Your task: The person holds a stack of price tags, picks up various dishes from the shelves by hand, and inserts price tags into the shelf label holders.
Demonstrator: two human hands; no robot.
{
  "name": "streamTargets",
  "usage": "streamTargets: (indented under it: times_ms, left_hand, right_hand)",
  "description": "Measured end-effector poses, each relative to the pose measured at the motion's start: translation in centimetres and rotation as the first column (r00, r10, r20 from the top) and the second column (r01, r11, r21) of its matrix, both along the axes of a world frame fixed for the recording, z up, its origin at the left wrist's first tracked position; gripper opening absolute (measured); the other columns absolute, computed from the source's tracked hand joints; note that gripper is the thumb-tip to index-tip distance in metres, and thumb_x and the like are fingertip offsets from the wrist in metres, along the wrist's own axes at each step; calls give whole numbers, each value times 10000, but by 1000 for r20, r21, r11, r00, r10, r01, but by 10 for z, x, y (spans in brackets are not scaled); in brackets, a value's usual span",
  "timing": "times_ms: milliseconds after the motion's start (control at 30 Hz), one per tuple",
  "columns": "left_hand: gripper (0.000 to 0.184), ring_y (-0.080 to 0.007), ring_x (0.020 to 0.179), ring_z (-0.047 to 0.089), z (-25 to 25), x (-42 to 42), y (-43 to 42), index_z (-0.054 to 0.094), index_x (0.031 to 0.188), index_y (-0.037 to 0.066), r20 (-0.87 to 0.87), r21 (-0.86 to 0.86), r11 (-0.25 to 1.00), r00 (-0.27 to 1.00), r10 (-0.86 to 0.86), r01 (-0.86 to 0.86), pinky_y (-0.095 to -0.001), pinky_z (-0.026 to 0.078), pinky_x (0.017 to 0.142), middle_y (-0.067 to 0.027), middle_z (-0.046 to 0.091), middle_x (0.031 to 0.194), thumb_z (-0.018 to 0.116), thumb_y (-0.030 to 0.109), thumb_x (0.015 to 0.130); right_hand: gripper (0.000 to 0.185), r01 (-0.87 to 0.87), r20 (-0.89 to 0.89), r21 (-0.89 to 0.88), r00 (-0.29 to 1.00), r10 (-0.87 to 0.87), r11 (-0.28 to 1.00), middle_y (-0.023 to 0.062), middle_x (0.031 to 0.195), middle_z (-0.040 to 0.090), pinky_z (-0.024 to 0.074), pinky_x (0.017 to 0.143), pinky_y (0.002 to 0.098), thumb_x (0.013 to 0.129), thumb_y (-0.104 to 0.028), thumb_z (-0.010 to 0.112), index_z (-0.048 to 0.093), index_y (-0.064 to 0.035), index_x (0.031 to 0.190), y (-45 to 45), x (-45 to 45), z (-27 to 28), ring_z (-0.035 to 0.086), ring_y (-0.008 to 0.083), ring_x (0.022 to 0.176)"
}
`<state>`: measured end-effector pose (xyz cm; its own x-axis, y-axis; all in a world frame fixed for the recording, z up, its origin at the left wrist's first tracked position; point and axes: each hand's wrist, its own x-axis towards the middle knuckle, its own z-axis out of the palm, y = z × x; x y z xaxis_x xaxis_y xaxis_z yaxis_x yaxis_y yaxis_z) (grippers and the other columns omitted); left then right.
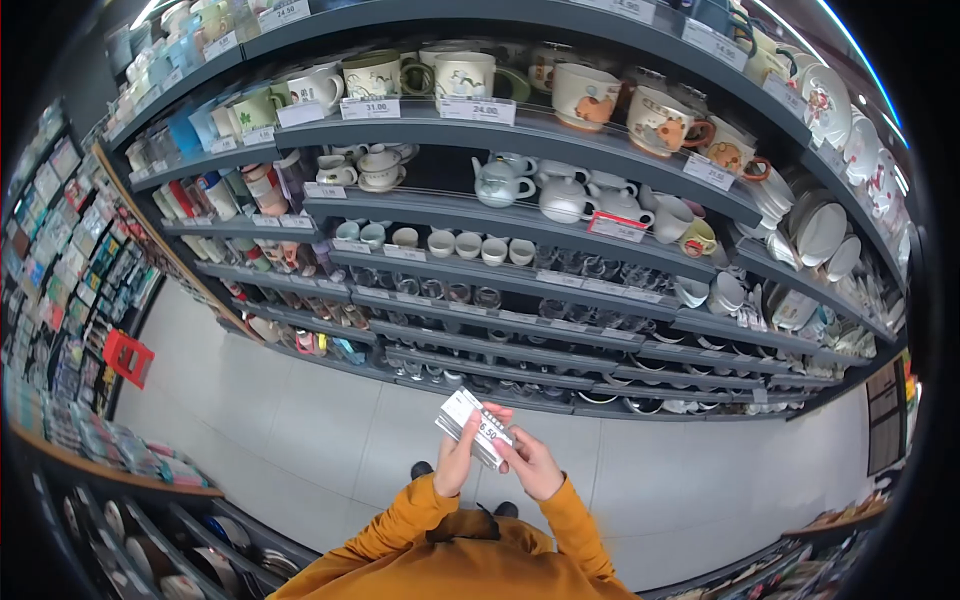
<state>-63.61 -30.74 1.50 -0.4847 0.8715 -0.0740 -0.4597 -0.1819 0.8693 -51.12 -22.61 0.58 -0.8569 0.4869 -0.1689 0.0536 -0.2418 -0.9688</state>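
White price cards (pixel 488 431) sit stacked, pinched in left hand (pixel 455 464) and right hand (pixel 535 465), not set down yet, while shelf edge (pixel 620 150) already carries tags (pixel 477 109).

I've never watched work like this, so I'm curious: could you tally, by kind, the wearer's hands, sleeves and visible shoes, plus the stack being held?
Left hand and right hand: 2
Left sleeve and right sleeve: 2
Left shoe and right shoe: 2
Stack of price labels: 1 (single labels overlap too much to count)
Total: 7
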Motion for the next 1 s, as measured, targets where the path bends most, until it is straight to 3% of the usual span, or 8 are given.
streamTargets:
  times_ms: [133,167,233,333,533,733,833,1000]
  left_hand:
    - [386,-204,1059,593,15,73,9,446,1269,-63,9,-21,1000,1000,-23,23,-329,496,895,-177,593,1209,386,223,1016]
    - [373,-205,1069,594,20,84,9,445,1282,-62,113,16,998,992,-63,61,-327,491,906,-170,596,1216,403,192,1012]
    - [364,-200,1075,593,24,99,8,445,1281,-65,31,16,995,994,-103,103,-321,489,908,-166,599,1215,407,174,1009]
    - [326,-192,1081,593,26,121,6,481,1243,-74,-50,7,999,998,-44,44,-307,493,897,-164,616,1189,438,133,995]
    - [267,-161,996,625,28,152,13,541,1168,-55,-28,-48,994,995,98,-99,-287,504,846,-133,654,1086,531,108,956]
    - [180,-56,839,588,31,166,7,622,1062,-15,-31,-137,964,974,226,-228,-220,468,699,-18,654,926,580,112,942]
    - [171,-52,826,583,32,169,5,631,1041,-10,213,-72,969,945,248,-238,-217,463,691,-12,654,934,597,119,934]
    - [181,-49,807,574,38,169,4,631,1047,-11,34,-82,946,948,316,-313,-216,457,676,-14,651,940,605,127,933]
  right_hand:
    - [200,156,-1,-59,988,-156,986,-19,794,561,406,602,201,958,-145,565,564,-7,1102,2,60,8,488,53,650]
    - [194,170,1,-34,985,-170,985,-11,785,570,406,603,203,949,-140,577,567,-6,1089,3,74,11,491,55,650]
    - [184,187,3,19,982,-187,982,6,767,588,405,607,206,930,-129,602,574,-4,1062,8,96,18,498,59,650]
    - [174,239,-37,396,969,-244,887,32,727,609,414,625,214,885,-103,651,568,-2,999,15,116,12,517,66,649]
    - [155,432,-117,368,900,-420,824,43,676,603,426,588,229,854,-69,675,542,3,820,10,131,28,543,72,611]
    - [221,374,-115,391,926,-359,841,29,608,572,427,559,227,871,-73,659,534,7,707,20,136,30,547,69,581]
    - [155,413,-172,320,910,-376,853,11,659,576,435,595,214,859,-44,672,543,4,787,23,131,28,549,56,637]
    - [141,435,-205,220,896,-395,873,0,704,567,427,606,206,861,-24,667,532,-2,828,24,131,42,534,50,663]
